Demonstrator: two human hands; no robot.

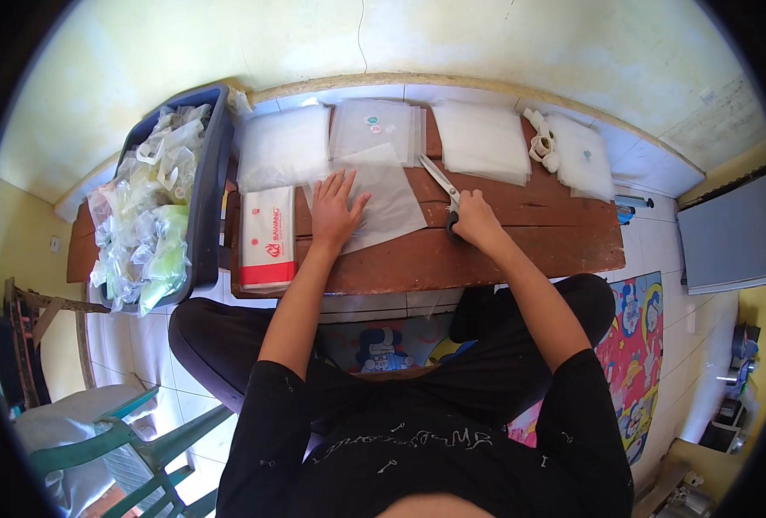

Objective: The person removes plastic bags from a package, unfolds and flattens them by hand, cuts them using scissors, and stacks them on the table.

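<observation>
My left hand (337,210) lies with spread fingers on a clear plastic sheet or bag (387,203) on the brown wooden table (538,237). To its right, my right hand (476,217) is wrapped round the black handles of a pair of scissors (440,179). The blades point up and to the left, just beyond the sheet's right edge. Behind the hands lie stacks of clear plastic (283,147), one of them (361,129) bearing small round stickers. A red and white packet (268,237) marked BAWANG sits left of my left hand.
A dark bin (208,186) full of crumpled plastic (154,216) stands at the left. Further right are more plastic stacks (479,138) (580,155) and a whitish roll or strap (542,142). A green chair (154,449) is at lower left, a colourful mat (633,363) at right.
</observation>
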